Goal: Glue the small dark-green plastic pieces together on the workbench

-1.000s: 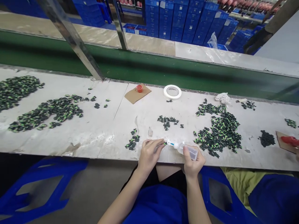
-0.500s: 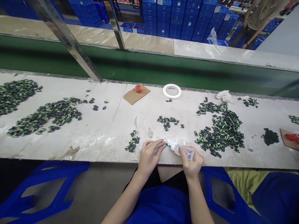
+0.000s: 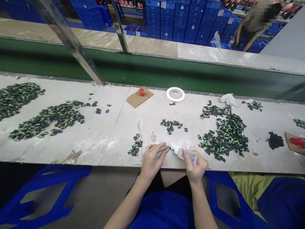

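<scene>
My left hand [image 3: 153,156] pinches a small black-and-green part [image 3: 169,148] at its fingertips, just over the table's front edge area. Wrapped in my right hand [image 3: 196,165] is a translucent squeeze bottle [image 3: 190,156], tilted on its side. Its blue tip [image 3: 173,150] points left and sits at or very near the small part; whether they touch I cannot tell. Left of my hands lies a small group of black-and-green parts [image 3: 135,148]. Beyond them is a scatter of small dark pieces [image 3: 170,125].
Large heaps of black-and-green parts lie right [image 3: 230,132] and left [image 3: 47,119]. Toward the back are a tape roll [image 3: 169,95], a red cup [image 3: 141,92] on cardboard [image 3: 134,101], and crumpled tissue [image 3: 228,99]. A metal post [image 3: 78,52] rises behind. Another person [image 3: 250,25] bends beyond the partition.
Both hands, the bottle and the small part hold nearly the same place. In the background the other person has bent lower and shifted. The view has tipped very slightly.
</scene>
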Tool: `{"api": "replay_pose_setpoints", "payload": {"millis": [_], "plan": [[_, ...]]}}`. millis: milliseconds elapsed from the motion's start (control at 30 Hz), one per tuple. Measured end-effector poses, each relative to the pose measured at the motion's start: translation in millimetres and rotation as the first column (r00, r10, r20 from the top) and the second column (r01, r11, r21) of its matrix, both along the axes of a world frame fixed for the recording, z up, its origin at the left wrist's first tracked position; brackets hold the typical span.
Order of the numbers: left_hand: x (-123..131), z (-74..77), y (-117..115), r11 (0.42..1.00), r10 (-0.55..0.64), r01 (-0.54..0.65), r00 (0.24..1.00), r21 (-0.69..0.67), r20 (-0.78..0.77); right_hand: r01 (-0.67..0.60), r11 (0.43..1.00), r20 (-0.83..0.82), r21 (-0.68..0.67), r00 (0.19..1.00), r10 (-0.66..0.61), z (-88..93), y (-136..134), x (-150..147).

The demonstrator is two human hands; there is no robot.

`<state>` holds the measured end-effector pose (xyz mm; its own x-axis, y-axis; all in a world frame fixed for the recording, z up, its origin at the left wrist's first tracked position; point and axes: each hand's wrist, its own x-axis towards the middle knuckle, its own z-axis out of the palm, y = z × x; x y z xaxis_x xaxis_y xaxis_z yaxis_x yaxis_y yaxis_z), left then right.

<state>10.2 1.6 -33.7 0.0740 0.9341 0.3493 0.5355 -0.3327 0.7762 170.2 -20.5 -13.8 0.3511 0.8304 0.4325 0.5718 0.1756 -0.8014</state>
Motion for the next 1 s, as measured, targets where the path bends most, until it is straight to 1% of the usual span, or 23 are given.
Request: {"api": "replay_pose_setpoints", "payload": {"millis": [100, 367, 467, 600, 700, 767, 833, 933, 1000], "plan": [[0, -0.8, -1, 1.000, 0.007, -0.007, 1.000, 0.002, 0.005, -0.009, 1.000, -0.025, -0.004, 1.000, 0.009, 0.8, 0, 0], [1, 0.3, 0, 0.999, 0.005, -0.004, 1.000, 0.033, -0.004, 0.054, 0.996, -0.078, -0.070, 0.995, -0.059, -1.5, 0, -1], [1, -0.2, -1, 0.999, 0.002, -0.002, 1.000, 0.033, 0.002, 0.085, 0.994, -0.194, -0.073, 0.976, -0.098, -2.3, -1, 0], [-2, 0.9, -2, 1.000, -0.027, 0.027, 1.000, -0.013, -0.002, 0.212, 0.976, -0.401, -0.049, 0.891, -0.214, -2.3, 1, 6], [-9, 7.5, 3, 0.992, -0.094, 0.093, 0.996, -0.087, -0.003, 0.197, 0.979, -0.457, -0.054, 0.867, -0.200, -0.7, 8, 10], [-13, 15.2, 11, 0.986, -0.128, 0.125, 0.991, -0.108, -0.025, 0.178, 0.983, -0.450, -0.047, 0.875, -0.180, 0.4, 16, 11], [-14, 23.8, 22, 0.991, -0.112, 0.106, 0.991, -0.082, -0.072, 0.160, 0.987, -0.423, -0.032, 0.892, -0.159, 0.4, 25, 11], [-4, 32.7, 42, 1.000, -0.011, 0.007, 0.983, -0.026, -0.184, 0.154, 0.986, -0.328, -0.065, 0.930, -0.167, -2.0, 37, 8], [7, 33.1, 53, 0.998, 0.050, -0.057, 0.962, -0.019, -0.267, 0.191, 0.977, -0.226, -0.093, 0.952, -0.208, -4.2, 42, 7]]}}
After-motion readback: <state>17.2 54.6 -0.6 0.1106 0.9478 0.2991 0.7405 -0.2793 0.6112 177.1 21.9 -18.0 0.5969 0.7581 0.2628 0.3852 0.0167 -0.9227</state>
